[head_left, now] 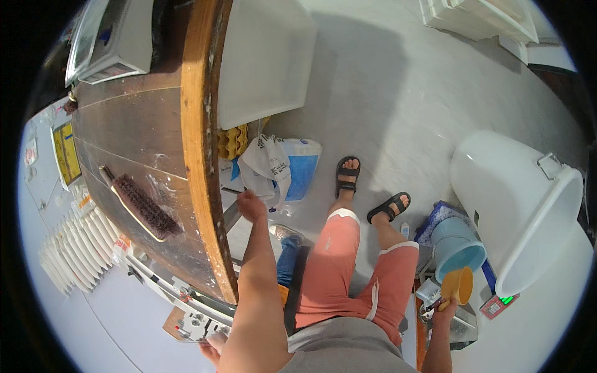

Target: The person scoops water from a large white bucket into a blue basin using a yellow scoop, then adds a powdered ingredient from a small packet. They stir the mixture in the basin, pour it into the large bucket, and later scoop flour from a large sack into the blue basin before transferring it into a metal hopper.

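Fingers of the right hand [443, 316] close around the handle of the yellow scoop [458, 287], whose cup extends forward beside the blue bucket [449, 239], while the left hand [250, 206], grip unclear, is well apart by the counter [200, 137].

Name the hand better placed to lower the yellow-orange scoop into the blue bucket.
Right, most likely: the right hand holds the yellow-orange scoop close to the blue bucket, while the left hand is away beside the wooden table.
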### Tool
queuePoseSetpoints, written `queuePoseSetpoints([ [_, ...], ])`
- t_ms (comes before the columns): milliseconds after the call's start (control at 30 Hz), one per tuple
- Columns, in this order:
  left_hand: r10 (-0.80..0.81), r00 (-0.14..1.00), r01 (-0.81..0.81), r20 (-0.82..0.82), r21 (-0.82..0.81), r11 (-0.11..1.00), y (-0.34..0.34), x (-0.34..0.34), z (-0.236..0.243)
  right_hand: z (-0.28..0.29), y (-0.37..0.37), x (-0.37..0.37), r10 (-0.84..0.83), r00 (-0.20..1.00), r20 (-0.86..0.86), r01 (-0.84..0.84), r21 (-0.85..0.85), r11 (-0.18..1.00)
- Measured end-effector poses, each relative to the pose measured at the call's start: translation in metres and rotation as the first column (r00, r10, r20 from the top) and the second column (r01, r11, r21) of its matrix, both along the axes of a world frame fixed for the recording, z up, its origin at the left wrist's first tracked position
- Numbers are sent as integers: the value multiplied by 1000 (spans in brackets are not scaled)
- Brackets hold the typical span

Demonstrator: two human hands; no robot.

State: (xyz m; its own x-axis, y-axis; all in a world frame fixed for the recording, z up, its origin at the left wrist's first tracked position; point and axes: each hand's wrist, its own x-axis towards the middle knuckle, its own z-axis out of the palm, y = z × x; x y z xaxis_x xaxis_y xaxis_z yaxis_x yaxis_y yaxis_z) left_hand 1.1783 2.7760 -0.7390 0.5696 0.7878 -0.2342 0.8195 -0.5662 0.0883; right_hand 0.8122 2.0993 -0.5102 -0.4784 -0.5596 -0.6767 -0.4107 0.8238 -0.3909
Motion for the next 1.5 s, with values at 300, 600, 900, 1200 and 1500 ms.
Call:
queuePoseSetpoints([
  [300, 182, 973, -227, -140, -476, 850, 38, -16, -168, -33, -65, -29, 176, 984, -29, -173, 87, 981],
  [600, 192, 979, -178, -61, -705, 686, 44, 39, -245, -67, -89, -56, 185, 963, -198, -184, 24, 983],
  [900, 201, 980, -146, -14, -735, 662, 38, 39, -264, -73, -91, -64, 166, 953, -255, -160, 48, 986],
  [1200, 156, 984, -65, 89, -633, 771, 5, 32, -228, -72, -86, -71, 86, 981, -176, -88, -8, 996],
  [1500, -110, 990, 109, -90, -16, 994, 10, -16, -81, -47, -64, -88, 22, 1000, -14, -21, 86, 996],
])
